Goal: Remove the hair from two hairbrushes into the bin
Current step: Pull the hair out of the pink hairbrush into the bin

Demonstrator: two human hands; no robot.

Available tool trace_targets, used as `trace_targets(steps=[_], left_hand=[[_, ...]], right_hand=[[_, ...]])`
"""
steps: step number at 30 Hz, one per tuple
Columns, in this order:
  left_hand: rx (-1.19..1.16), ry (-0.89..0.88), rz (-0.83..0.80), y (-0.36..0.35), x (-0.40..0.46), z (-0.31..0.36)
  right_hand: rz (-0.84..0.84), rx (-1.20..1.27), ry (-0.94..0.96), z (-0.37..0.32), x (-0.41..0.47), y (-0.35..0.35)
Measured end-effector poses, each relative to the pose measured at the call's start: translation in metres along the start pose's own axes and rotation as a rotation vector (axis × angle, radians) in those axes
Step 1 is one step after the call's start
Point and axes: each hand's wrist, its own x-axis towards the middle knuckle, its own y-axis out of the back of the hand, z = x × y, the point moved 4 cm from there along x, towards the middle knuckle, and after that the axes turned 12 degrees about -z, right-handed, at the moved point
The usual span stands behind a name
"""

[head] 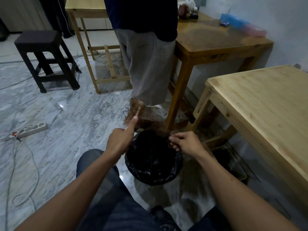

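My left hand (120, 139) grips the handle of a pinkish-brown hairbrush (134, 110), whose bristled head points up and away, above the far left rim of the bin. A bin lined with a black bag (166, 175) stands on the floor between my arms. My right hand (185, 141) hovers over the bin's far right rim, fingers pinched on a dark clump of hair (164, 135) that trails back toward the brush. A second hairbrush is not visible.
A person in grey trousers (148, 67) stands just beyond the bin. A light wooden table (266, 104) is at the right, a darker one (216, 39) behind it. A black stool (45, 59) stands far left. A power strip (31, 129) and cables lie on the marble floor. A dark basket (233, 164) sits under the right table.
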Motion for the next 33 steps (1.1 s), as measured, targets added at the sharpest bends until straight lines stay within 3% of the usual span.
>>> trace_targets(steps=[3, 6, 12, 14, 19, 22, 33], left_hand=[[0.018, -0.043, 0.113, 0.011, 0.001, 0.003], [0.222, -0.075, 0.159, 0.01, 0.001, 0.008], [0.56, -0.174, 0.138, -0.006, -0.002, 0.006], [0.609, -0.187, 0.125, -0.009, -0.004, 0.007], [0.667, -0.22, 0.075, -0.019, -0.008, 0.006], [0.657, -0.229, 0.079, -0.02, -0.006, 0.006], [0.608, -0.206, 0.252, 0.0, -0.004, 0.003]], right_hand=[[0.037, -0.075, -0.067, 0.015, 0.001, 0.003], [0.033, -0.184, -0.107, 0.016, 0.0, 0.003], [-0.347, -0.523, -0.241, -0.017, 0.007, -0.006], [-0.367, -0.545, -0.228, -0.034, 0.003, -0.004], [-0.277, -0.197, -0.008, -0.055, 0.0, -0.01], [-0.162, -0.201, 0.044, -0.051, 0.004, -0.015], [0.132, -0.336, -0.172, -0.022, 0.011, -0.006]])
